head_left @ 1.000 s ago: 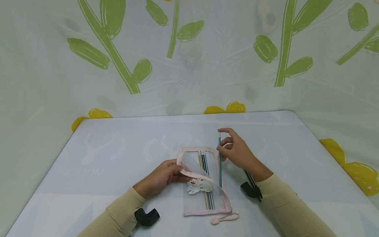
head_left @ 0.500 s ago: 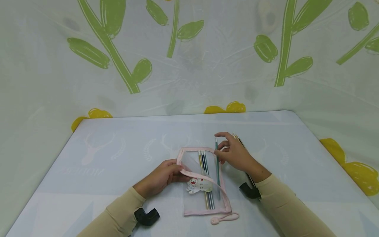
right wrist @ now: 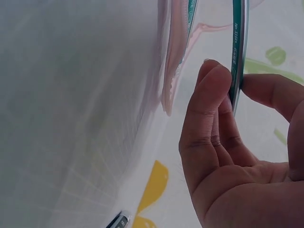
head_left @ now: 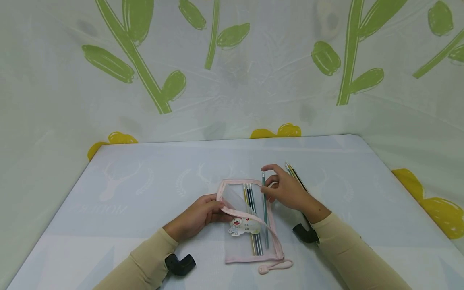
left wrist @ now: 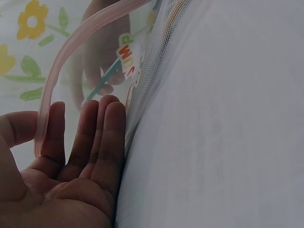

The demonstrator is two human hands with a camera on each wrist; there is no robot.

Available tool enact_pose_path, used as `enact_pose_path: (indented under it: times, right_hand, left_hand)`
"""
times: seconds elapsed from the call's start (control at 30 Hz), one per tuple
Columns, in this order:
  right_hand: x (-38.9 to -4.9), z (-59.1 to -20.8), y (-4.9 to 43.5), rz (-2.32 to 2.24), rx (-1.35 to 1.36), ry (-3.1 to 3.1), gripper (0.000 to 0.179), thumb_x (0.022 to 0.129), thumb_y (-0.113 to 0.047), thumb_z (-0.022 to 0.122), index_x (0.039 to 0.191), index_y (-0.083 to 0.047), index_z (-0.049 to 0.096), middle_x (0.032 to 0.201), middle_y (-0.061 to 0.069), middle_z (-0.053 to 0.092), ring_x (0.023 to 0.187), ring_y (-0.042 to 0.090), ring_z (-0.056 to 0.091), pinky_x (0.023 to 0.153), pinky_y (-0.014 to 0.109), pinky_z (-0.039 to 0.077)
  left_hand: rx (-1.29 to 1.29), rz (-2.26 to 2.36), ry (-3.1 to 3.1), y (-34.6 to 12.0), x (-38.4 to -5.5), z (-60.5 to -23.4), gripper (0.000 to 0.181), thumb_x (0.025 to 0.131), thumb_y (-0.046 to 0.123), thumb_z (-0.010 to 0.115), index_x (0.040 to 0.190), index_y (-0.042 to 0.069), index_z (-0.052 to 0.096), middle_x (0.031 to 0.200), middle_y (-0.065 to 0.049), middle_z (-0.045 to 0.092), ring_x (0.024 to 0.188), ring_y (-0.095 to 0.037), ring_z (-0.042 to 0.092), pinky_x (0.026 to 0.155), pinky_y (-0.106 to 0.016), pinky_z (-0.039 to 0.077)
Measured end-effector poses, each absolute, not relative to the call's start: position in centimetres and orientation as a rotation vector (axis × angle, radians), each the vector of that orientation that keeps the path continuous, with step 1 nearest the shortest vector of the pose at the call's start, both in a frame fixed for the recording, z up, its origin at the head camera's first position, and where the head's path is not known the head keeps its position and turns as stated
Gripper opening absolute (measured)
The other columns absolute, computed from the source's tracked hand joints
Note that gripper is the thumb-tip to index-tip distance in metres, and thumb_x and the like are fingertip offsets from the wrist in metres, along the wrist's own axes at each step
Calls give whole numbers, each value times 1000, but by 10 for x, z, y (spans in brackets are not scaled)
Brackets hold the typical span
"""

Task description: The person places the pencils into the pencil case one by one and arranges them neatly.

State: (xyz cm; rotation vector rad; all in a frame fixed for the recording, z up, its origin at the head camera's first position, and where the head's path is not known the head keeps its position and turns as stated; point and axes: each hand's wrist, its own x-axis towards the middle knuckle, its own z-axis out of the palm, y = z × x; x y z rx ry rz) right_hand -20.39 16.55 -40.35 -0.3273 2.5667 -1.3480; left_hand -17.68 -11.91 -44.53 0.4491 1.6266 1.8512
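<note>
A flat, see-through mesh pencil pouch with pink trim (head_left: 250,225) lies near the middle of the pale blue bench (head_left: 145,193), its open mouth turned away from the person and its pink zipper pull cord (head_left: 275,266) trailing off the near corner. The left hand (head_left: 203,213) pinches the pink upper edge of the pouch's opening and holds it lifted off the bench, thumb on one side and fingers curled beneath; in the left wrist view the fingers (left wrist: 102,137) lie straight along the mesh (left wrist: 152,71) with the pink rim arching over them. The right hand (head_left: 286,189) pinches a slim teal pen (head_left: 264,209) between thumb and fingertips near its far end, and the pen's lower length lies inside the pouch, close to the right-hand trim. The right wrist view shows the same grip close up, the teal pen (right wrist: 239,47) pressed between a fingertip (right wrist: 213,80) and the thumb. Inside the pouch, left of the teal pen, several thin pens in yellow and dark colours (head_left: 251,217) lie side by side, partly covered by a cartoon sticker (head_left: 243,226) on the mesh. A few more thin pens (head_left: 294,174) lie on the bench just beyond the right hand. Both forearms wear beige sleeves (head_left: 348,249), each with a black wrist mount (head_left: 179,264).
</note>
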Motion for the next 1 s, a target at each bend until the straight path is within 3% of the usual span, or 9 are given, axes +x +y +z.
enact_pose_path:
  times: [0.6,1.0]
  right_hand:
    - [-206,-407,166,-1287,-404,2474,61,92,-13,70,143,-3,39,98,11,66,77,16,69,70,29,57]
    - [-205,-410,165,-1250,-409,2423,72,88,-14,75,148,-5,37,98,7,67,86,16,69,69,30,57]
  left_hand:
    - [427,1846,1629,-119,-177,-447,34,104,13,39,123,-12,54,116,-9,67,104,-17,69,97,-34,57]
    - [408,1823,1650,-118,-177,-444,34,104,14,40,121,-10,56,120,-14,66,106,-19,69,98,-34,57]
